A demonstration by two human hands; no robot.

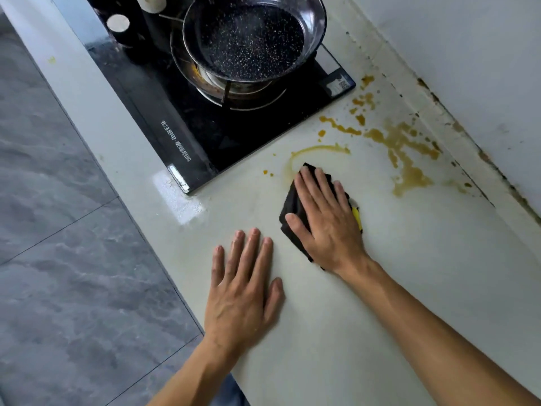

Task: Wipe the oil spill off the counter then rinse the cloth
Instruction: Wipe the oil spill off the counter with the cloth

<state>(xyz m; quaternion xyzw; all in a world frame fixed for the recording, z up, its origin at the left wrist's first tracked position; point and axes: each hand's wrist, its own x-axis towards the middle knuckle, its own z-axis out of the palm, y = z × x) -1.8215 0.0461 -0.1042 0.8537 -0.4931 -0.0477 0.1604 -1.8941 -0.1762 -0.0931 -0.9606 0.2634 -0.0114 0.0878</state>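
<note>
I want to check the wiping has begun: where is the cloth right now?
In the head view the black cloth lies flat on the counter under the right hand, just right of the stove's near corner, at the spill's near edge.

Both forearms reach forward; left hand [244, 284] lies flat, fingers straight, right hand [326, 219] pressed palm-down, fingers spread.

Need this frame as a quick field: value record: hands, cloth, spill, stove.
right hand: flat, pressing the cloth
left hand: flat on the counter, holding nothing
cloth: dark, yellow edge showing, at near end of the spill
oil spill: mostly unwiped, spreads toward the wall
pan: empty, on stove burner
</note>
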